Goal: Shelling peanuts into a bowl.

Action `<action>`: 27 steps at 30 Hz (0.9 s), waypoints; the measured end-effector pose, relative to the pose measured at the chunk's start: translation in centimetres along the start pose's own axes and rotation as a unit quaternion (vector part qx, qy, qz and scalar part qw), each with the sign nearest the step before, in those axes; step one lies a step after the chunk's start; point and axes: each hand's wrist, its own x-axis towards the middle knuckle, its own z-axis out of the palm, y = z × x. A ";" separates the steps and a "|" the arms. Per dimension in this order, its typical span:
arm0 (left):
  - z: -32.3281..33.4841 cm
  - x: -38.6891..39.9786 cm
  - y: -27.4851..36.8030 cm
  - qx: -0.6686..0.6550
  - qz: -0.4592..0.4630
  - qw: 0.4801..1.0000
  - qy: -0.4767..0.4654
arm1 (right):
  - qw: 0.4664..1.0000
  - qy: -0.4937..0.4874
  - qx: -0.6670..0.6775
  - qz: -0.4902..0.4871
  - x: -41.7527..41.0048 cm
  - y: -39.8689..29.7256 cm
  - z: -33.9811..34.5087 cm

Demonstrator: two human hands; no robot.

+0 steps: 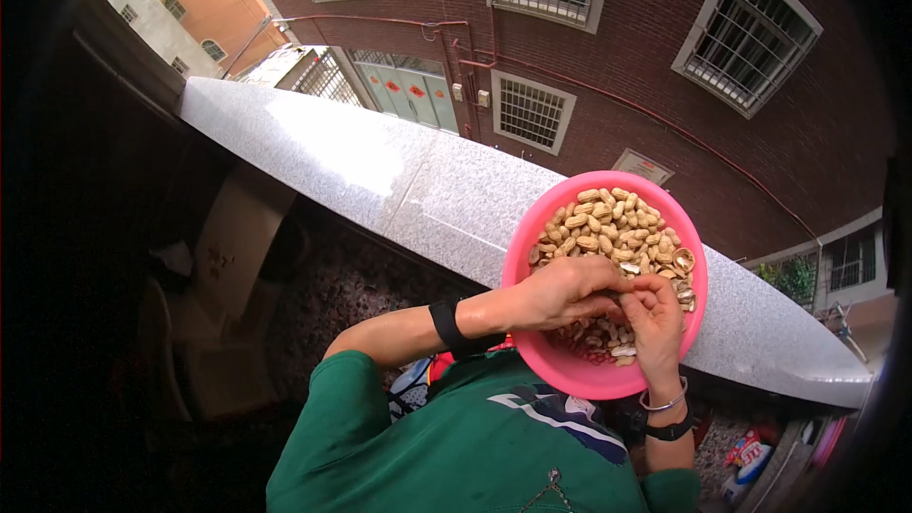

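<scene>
A pink plastic basin (605,390) rests on a speckled stone ledge, full of peanuts in their shells (591,221). Both hands are over its near half with their fingertips meeting. My left hand (573,292) reaches in from the left, fingers bent; whatever lies between its fingers is hidden. My right hand (652,317) has thumb and forefinger pinched together at the left fingertips, and a held piece cannot be made out. Empty shell halves (682,261) lie at the basin's right side. Below the hands are reddish shelled peanut kernels (595,355) and pale shell pieces.
The stone ledge (456,192) runs from upper left to lower right, with a drop to a brick building beyond. At lower left is a dark room with a pale piece of furniture (235,256). A red, white and blue plastic package (752,456) lies at lower right.
</scene>
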 end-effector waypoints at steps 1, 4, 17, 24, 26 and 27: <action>0.1 -0.1 -0.1 0.011 0.002 1.000 0.007 | 1.000 -0.010 0.009 0.012 0.1 -0.1 0.0; -0.1 -0.2 -0.1 0.028 -0.005 1.000 0.009 | 0.998 -0.032 0.032 0.046 0.5 -0.3 0.1; -0.3 0.1 0.7 -0.005 -0.011 1.000 0.026 | 0.999 -0.031 0.036 0.008 0.0 -0.7 -0.4; 0.0 -0.2 -0.3 0.037 0.013 0.999 0.022 | 0.998 -0.042 -0.010 0.051 -0.1 -0.8 -0.3; -0.1 -0.2 -0.3 0.031 0.014 0.999 0.020 | 0.998 -0.046 -0.015 0.048 -0.2 -0.8 -0.4; -0.3 -0.1 0.0 0.022 0.012 1.000 0.019 | 0.998 -0.048 -0.017 0.046 -0.2 -0.9 -0.5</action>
